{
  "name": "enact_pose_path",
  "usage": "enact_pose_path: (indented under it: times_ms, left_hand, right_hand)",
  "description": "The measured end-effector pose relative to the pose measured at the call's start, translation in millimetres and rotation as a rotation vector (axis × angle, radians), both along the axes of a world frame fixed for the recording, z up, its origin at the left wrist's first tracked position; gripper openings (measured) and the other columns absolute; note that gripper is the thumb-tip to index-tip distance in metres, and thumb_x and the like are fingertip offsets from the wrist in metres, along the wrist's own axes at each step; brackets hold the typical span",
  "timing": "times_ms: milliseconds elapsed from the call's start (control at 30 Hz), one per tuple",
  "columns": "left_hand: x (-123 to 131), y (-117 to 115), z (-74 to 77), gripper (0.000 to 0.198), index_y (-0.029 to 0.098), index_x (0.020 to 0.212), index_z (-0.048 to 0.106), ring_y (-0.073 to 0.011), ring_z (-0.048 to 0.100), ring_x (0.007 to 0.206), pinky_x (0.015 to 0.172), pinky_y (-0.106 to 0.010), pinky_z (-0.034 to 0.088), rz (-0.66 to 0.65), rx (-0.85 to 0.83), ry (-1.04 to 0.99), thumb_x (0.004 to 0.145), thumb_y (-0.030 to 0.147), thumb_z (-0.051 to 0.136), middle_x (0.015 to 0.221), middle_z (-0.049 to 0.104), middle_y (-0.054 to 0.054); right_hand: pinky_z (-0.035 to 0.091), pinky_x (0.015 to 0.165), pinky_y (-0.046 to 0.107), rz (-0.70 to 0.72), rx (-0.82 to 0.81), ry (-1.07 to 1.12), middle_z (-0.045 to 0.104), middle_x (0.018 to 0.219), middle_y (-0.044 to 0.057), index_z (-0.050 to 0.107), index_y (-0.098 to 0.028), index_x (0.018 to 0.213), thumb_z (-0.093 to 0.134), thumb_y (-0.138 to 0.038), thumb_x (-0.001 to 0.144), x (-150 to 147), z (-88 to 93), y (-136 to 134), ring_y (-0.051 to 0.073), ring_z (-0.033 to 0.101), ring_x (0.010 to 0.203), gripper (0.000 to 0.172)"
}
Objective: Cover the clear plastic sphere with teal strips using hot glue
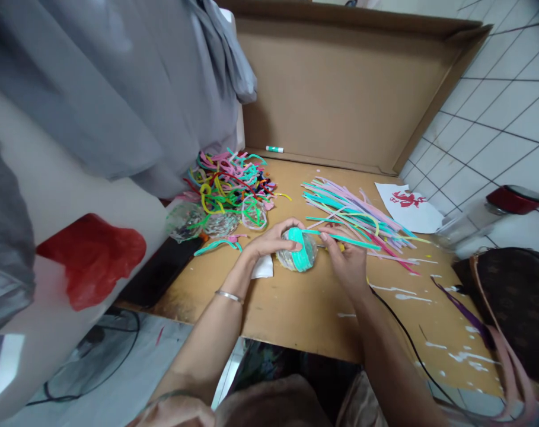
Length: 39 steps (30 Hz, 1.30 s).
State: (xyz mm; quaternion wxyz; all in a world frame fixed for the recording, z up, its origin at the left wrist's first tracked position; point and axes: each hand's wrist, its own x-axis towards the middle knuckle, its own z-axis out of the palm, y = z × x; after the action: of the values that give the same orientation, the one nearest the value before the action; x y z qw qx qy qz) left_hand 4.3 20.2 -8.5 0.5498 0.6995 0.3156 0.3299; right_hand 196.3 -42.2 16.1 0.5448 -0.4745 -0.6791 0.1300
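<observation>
My left hand (271,240) curls round a clear ball (297,252) that has a teal pipe cleaner band wound over it, resting on the wooden table (296,308). My right hand (347,255) pinches a teal pipe cleaner (353,240) that runs from the ball out to the right. A pile of straight pastel pipe cleaners (353,210) lies just behind my right hand. A tangle of bent coloured pipe cleaners (229,184) lies behind my left hand, with several clear balls (216,222) in front of it.
A large cardboard sheet (340,89) stands at the back with a glue stick (274,149) at its foot. White paper with a red cutout (409,204) lies right. A red-lidded jar (487,216) and brown bag (513,308) sit at right; grey cloth (118,89) hangs left.
</observation>
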Motion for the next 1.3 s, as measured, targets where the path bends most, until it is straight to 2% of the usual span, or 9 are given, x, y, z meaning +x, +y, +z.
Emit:
enact_pose_path:
  times_ms: [167, 567, 800, 1100, 1300]
  left_hand:
    - [-0.6, 1.8, -3.9, 0.048, 0.017, 0.103, 0.053, -0.0165, 0.051, 0.09, 0.079, -0.025, 0.042, -0.021, -0.008, -0.051, 0.062, 0.033, 0.072, 0.099, 0.057, -0.002]
    - [0.0, 0.9, -2.1, 0.05, 0.017, 0.101, 0.054, -0.0155, 0.05, 0.086, 0.076, -0.025, 0.042, -0.01, -0.026, -0.068, 0.059, 0.034, 0.074, 0.096, 0.056, -0.002]
    - [1.6, -2.5, 4.5, 0.048, 0.017, 0.099, 0.053, -0.0153, 0.051, 0.087, 0.079, -0.026, 0.042, -0.01, -0.044, -0.082, 0.058, 0.031, 0.074, 0.097, 0.057, -0.002]
    - [2.0, -2.3, 4.8, 0.049, 0.017, 0.098, 0.053, -0.0136, 0.048, 0.08, 0.073, -0.024, 0.041, 0.008, -0.045, -0.057, 0.057, 0.032, 0.074, 0.091, 0.055, 0.0]
    - [1.0, -1.5, 3.9, 0.048, 0.017, 0.099, 0.053, -0.0146, 0.048, 0.084, 0.075, -0.024, 0.041, -0.002, -0.025, -0.044, 0.058, 0.032, 0.073, 0.094, 0.055, -0.001]
  right_hand:
    - [0.051, 0.076, 0.031, 0.094, -0.051, 0.029, 0.069, 0.085, 0.003, 0.07, -0.021, 0.086, 0.053, -0.031, 0.086, -0.1, -9.7, -0.5, 0.017, 0.064, 0.083, 0.019]
    - [0.049, 0.075, 0.032, 0.144, -0.079, -0.013, 0.066, 0.081, 0.003, 0.067, -0.02, 0.083, 0.056, -0.029, 0.084, 2.5, -20.3, 2.8, 0.017, 0.063, 0.08, 0.013]
    - [0.048, 0.074, 0.032, 0.156, -0.053, -0.045, 0.066, 0.082, 0.004, 0.067, -0.02, 0.083, 0.055, -0.027, 0.084, 1.0, -19.1, 1.4, 0.018, 0.062, 0.081, 0.014]
    - [0.049, 0.075, 0.033, 0.161, -0.032, -0.055, 0.067, 0.081, 0.004, 0.067, -0.021, 0.082, 0.055, -0.027, 0.084, -0.6, -16.8, -0.4, 0.018, 0.063, 0.08, 0.014]
    - [0.05, 0.072, 0.033, 0.174, -0.046, -0.061, 0.067, 0.082, 0.005, 0.067, -0.021, 0.082, 0.057, -0.027, 0.083, -2.1, -17.5, -0.8, 0.019, 0.063, 0.08, 0.012]
